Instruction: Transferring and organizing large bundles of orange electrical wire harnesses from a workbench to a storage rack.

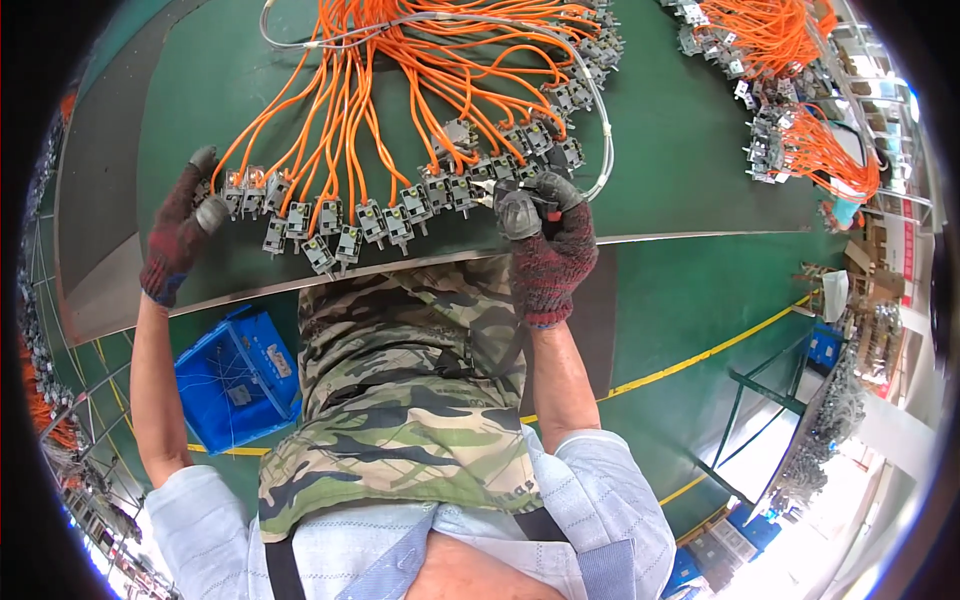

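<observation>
Connectors [371,222] stretch leftward from the right hand [550,235], closed round a dark tool [508,186], to the left hand [183,225], fingers parted, hold unclear.

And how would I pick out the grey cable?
On the green-topped table, find the central bundle of orange cables. The grey cable crosses it and arcs down toward the gloved right hand; its pale colour sets it apart from its orange neighbours.

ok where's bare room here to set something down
Bare tabletop: between the grey cable and far-right orange bundles; also beyond the left hand, left of the central orange cables. Crowded: connectors between that hand and the right hand.
</observation>
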The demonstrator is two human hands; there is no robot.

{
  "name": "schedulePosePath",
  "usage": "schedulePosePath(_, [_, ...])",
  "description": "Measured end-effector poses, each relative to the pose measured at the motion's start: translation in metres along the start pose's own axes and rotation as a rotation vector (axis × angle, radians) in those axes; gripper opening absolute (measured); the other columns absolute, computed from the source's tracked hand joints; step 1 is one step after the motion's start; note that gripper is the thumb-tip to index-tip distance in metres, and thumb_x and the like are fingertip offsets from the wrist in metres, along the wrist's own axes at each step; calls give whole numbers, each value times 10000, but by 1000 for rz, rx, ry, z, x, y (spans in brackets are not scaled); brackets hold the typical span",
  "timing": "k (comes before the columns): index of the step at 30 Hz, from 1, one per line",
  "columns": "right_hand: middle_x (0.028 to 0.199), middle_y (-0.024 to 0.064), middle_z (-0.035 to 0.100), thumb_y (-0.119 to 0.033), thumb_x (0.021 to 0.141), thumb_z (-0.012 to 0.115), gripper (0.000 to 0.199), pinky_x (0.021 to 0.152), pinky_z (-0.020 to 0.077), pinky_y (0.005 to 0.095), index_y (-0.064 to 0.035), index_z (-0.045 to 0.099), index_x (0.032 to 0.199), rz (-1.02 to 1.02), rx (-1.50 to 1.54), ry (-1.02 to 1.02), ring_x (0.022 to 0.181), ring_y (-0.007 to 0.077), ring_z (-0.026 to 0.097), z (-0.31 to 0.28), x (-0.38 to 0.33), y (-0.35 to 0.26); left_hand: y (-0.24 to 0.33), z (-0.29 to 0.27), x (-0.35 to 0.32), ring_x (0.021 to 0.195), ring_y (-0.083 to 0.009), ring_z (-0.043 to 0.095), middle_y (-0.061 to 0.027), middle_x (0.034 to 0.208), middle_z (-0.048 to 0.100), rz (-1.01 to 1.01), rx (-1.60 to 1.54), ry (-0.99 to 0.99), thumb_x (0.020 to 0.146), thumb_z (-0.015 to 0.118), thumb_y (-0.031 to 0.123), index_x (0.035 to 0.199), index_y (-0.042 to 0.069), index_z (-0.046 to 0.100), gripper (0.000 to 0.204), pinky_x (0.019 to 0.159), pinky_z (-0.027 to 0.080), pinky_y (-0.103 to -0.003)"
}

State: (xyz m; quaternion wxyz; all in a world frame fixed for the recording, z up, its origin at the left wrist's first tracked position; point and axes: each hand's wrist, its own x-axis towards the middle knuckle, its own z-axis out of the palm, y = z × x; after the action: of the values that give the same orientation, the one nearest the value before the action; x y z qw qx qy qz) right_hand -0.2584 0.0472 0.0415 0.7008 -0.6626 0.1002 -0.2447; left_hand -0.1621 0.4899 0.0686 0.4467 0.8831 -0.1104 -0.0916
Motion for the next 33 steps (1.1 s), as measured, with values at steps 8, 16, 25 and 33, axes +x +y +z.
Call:
schedulePosePath(8, [1017, 57, 709, -129, 913, 803, 328, 820, 577, 299, -22, 659, 1188, -149, -247, -29, 883, 121, 663, -2, 0, 11, 5, 19, -14, 1425, -254, 457, -132, 1593, 419, 9, -312, -54, 730, 938, 197, 1595, -28, 291, 1104, 1189, 376, -425])
schedulePosePath(16, [976, 59, 726, -111, 932, 778, 299, 801, 572, 285, -25, 652, 1190, -4, 13, -114, 880, 121, 684, -2, 24, -4, 51, 81, -45, 1039, -264, 658, -141, 1206, 655, 100, 162, 427, 742, 893, 236, 1365, 17, 600, 722, 923, 542, -370])
schedulePosePath(25, [1058, 62, 713, -83, 917, 786, 328, 840, 573, 299, -15, 670, 1217, -87, -21, -125, 943, 132, 673, 14, 20, -26, 73, 83, -69, 890, -232, 636, -113, 1101, 652, 5, 190, 475, 713, 908, 226, 1328, 28, 617, 709, 824, 543, -381])
schedulePosePath(33, [1032, 50, 716, -75, 908, 785, 320, 847, 569, 295, -22, 679, 1206, -26, -30, -92, 931, 123, 661, 21, 17, -26, 69, 79, -72, 1027, -260, 623, -147, 1207, 631, 18, 131, 416, 779, 860, 213, 1387, 1, 581, 702, 933, 517, -383])
